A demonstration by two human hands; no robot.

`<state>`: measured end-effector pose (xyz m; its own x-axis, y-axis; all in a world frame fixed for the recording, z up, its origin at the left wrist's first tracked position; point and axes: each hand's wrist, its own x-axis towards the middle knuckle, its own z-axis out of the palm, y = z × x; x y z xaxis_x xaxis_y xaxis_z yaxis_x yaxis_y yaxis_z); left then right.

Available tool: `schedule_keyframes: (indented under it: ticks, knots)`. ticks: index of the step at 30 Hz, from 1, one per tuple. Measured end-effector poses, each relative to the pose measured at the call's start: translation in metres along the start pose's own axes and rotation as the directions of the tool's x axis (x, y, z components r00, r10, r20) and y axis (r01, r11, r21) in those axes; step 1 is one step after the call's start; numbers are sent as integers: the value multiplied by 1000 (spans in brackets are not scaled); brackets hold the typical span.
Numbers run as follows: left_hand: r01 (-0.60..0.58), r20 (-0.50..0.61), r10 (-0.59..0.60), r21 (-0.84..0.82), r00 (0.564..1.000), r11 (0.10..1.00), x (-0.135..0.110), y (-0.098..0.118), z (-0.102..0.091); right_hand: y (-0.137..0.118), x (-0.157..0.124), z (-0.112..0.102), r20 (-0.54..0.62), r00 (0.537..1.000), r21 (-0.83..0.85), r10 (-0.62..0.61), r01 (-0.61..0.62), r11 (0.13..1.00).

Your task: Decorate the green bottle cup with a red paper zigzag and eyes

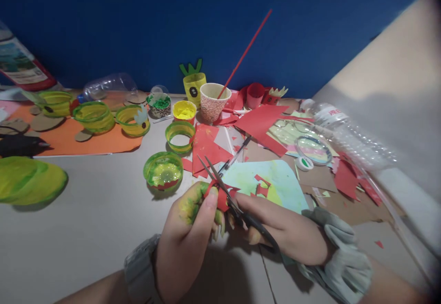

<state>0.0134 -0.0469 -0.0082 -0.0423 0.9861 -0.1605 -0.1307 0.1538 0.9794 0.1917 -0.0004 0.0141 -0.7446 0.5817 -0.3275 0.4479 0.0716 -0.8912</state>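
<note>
My left hand (193, 235), smeared with yellow and green paint, pinches a small piece of red paper (220, 199) between thumb and fingers. My right hand (268, 214) is closed round the black handles of a pair of scissors (262, 231). The blades are slightly apart and point up and to the left, lying across the red paper. Red paper scraps (262, 188) rest on a light blue painted sheet (285, 180) just beyond my hands. Left of them stands a green and yellow painted bowl (163, 171) with a red patch on its rim.
A patterned paper cup (212, 104) holds a long red stick (246, 53). Nearby are a yellow paint pot (184, 111), a green paint pot (160, 105) and painted rings (132, 121). A clear plastic bottle (358, 134) lies at right. A blue partition (138, 28) rises behind.
</note>
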Motion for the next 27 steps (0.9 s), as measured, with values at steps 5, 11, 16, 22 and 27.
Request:
schedule_keyframes:
  ticks: [5, 11, 16, 22, 27]
  knots:
    - [26, 41, -27, 4, 999, 1000, 3, 11, 1, 1, -1, 2, -38, 999, 5, 39, -38, 999]
    - [-9, 12, 9, -17, 1000, 1000, 2, 9, 2, 4, -2, 1, -17, 999, -13, 43, -44, 999]
    - [-37, -5, 37, -41, 999, 998, 0, 3, 0, 4, -3, 2, -27, 999, -28, 44, -45, 999]
    - [-39, 19, 40, -30, 999, 999, 0, 8, 2, 4, -2, 2, 4, 999, -53, 47, -47, 998]
    - [-14, -37, 14, -16, 999, 1000, 0, 13, 3, 3, -2, 2, -27, 998, -78, 50, -52, 996]
